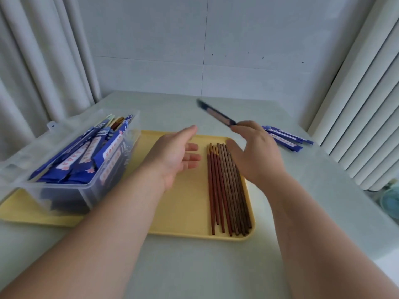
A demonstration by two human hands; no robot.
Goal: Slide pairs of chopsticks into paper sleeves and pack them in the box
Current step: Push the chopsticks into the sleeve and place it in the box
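Note:
Several brown and reddish chopsticks (227, 188) lie side by side on the right part of a yellow tray (185, 212). My right hand (257, 152) hovers over their far ends and pinches a blue paper sleeve (216, 114), which points up and to the left and looks blurred. My left hand (177, 154) is open above the tray's middle, palm turned right, holding nothing. A clear plastic box (90, 186) on the tray's left end is filled with several sleeved chopsticks (86, 156).
A small pile of blue paper sleeves (285, 138) lies on the table at the right, behind my right hand. White curtains hang at both sides and a wall stands behind the pale table (194, 266).

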